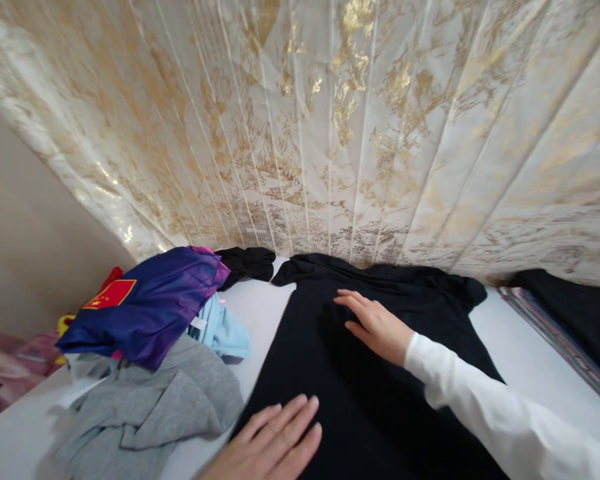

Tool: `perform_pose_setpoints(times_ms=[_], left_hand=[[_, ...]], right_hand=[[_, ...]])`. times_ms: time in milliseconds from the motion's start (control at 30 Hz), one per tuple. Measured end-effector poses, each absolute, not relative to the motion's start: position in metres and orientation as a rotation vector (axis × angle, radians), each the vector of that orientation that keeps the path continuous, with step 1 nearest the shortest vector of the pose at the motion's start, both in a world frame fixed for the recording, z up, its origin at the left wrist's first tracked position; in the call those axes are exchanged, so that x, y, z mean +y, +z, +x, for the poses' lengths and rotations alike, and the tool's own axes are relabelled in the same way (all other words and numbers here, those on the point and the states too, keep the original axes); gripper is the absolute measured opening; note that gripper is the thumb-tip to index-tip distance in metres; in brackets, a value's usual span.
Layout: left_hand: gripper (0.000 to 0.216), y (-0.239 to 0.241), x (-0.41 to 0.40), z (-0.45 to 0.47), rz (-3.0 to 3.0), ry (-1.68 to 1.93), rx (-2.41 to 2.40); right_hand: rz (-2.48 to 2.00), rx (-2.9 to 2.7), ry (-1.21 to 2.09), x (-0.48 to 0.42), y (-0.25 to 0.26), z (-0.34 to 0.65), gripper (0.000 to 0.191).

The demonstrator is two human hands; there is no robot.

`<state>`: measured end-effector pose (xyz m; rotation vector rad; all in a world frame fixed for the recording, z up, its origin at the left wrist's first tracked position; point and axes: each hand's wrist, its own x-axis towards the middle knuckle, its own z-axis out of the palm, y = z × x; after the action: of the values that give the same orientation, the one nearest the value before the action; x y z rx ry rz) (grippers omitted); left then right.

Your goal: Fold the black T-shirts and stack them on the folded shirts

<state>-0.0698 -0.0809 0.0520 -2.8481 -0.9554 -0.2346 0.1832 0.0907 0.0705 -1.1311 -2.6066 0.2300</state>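
Note:
A black short-sleeved shirt (300, 347) lies spread out on the white table, its sleeves and collar end toward the curtain. My left hand (275, 443) is over its lower left part, fingers stretched out, palm down; whether it presses on the cloth I cannot tell. Farther up, my right hand (375, 327) hovers over the middle of the shirt with its fingers apart and a shadow beneath. Neither hand holds anything. The shirt's near end runs out of the picture at the bottom.
At left lies a heap with a purple-blue garment (165, 300) bearing a red patch, a grey garment (180, 400) and a light blue cloth (225, 330). A black cloth (250, 262) is behind. Folded clothes (570, 333) are stacked at right. A gold-patterned curtain (330, 133) hangs along the back.

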Motion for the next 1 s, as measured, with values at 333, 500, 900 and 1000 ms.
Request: perform_pose_setpoints(times_ms=[333,500,900,1000], left_hand=[[0.067,0.037,0.022,-0.01,-2.591,-0.205,-1.802],[0.065,0.032,0.034,-0.011,-2.55,-0.234,-1.77],[0.055,0.04,-0.018,-0.044,-2.77,-0.201,-1.508],[0.055,0.038,-0.024,-0.052,-2.752,-0.181,-1.534]], right_hand=[[-1.548,-2.429,-0.31,-0.012,-0.005,0.326,0.068],[-1.635,-2.421,-0.2,-0.009,0.008,0.324,0.065],[-1.546,-2.55,-0.011,-0.037,0.02,0.339,0.069],[-1.529,-2.552,-0.098,-0.035,0.014,0.342,0.068]])
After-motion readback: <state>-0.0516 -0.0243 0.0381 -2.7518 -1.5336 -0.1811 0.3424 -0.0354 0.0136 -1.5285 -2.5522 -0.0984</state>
